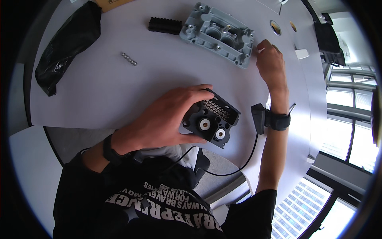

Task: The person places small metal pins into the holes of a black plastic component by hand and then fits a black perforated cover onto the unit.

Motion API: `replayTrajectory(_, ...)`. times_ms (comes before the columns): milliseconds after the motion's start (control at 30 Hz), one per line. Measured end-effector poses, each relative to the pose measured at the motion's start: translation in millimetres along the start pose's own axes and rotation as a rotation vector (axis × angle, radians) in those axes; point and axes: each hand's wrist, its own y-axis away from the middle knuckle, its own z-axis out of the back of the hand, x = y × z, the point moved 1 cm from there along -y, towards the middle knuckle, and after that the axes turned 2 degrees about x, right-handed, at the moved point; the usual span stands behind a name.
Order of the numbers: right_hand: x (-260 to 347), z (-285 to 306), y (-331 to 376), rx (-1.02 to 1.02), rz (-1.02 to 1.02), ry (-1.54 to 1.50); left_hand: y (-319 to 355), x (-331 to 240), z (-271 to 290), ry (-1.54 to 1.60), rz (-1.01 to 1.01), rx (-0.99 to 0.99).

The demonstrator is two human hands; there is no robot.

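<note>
Head: left hand (167,117) grips black connector block (213,119), face up.

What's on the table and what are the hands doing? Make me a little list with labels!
Left hand: holds a black connector block with two round holes and rows of small pins
Right hand: rests on the table beside the grey moulded housing, something small and white at its fingertips
Right wrist: black strap with a small box and a cable
Table: white, rounded
Also there: black ribbed block, short row of small metal balls, black bag
</note>
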Motion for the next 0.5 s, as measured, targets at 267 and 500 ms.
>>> replayTrajectory(267,-4.8,24.2,8.3,-0.009,0.027,0.03,0.0,5.3,-6.9,-0.021,-0.038,-0.035)
replayTrajectory(500,58.0,99.9,43.7,0.049,0.007,-0.25,0.8,9.1,-7.2,-0.014,-0.021,-0.025)
